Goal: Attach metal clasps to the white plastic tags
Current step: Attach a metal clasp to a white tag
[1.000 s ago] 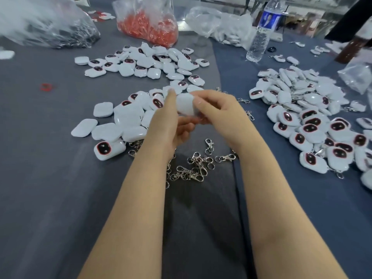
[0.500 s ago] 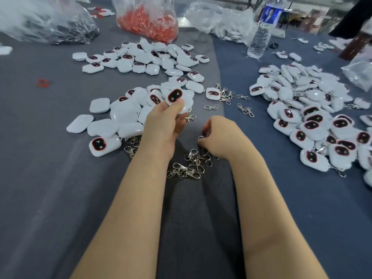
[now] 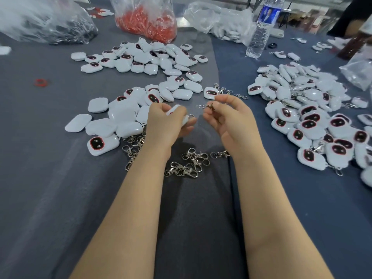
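White tag (image 3: 177,111) gripped in left hand (image 3: 167,122), right hand (image 3: 229,117) pinching clasp (image 3: 207,106)

**Finish check: plastic, metal, cloth**
The tag (image 3: 178,112) in your left hand (image 3: 166,125) is smooth, glossy white plastic. The heap of tags (image 3: 314,125) at 3 o'clock has the same finish, with dark shiny insets rimmed in red. The clasp (image 3: 207,106) in your right hand (image 3: 231,119) is bright polished metal, as are the loose clasps (image 3: 187,165) at 6 o'clock. The grey cloth (image 3: 40,137) at 9 o'clock and the blue cloth (image 3: 302,208) at 4 o'clock are matt fabric. The bag (image 3: 145,19) at 12 o'clock is crinkled clear film over red pieces. The bottle (image 3: 259,35) at 1 o'clock is ribbed clear plastic.
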